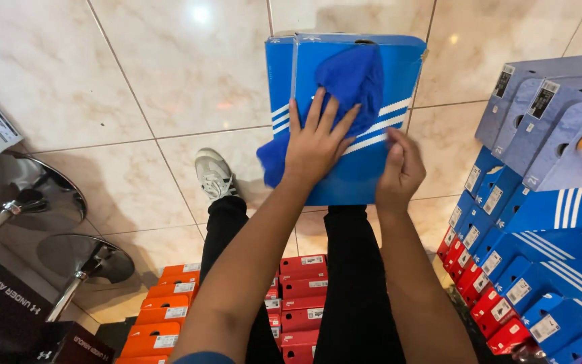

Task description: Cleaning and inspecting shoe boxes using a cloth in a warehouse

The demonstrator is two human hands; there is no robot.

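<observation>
Head view: left hand (316,145) lies spread flat, pressing a cloth (351,81) on the box (355,175). Right hand (400,172) pinches the box's right edge, above the floor (136,87). Risk: hard wiping could tip the box from that single pinch.

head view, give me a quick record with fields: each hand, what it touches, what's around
left hand: flat on blue cloth, pressing it to blue box
right hand: grips the box's right edge, fingers curled
box: blue with white stripes, held above tiled floor
right side: stacked blue boxes, red boxes lower
below: orange boxes, red boxes between the legs
left: chrome stool bases
</observation>
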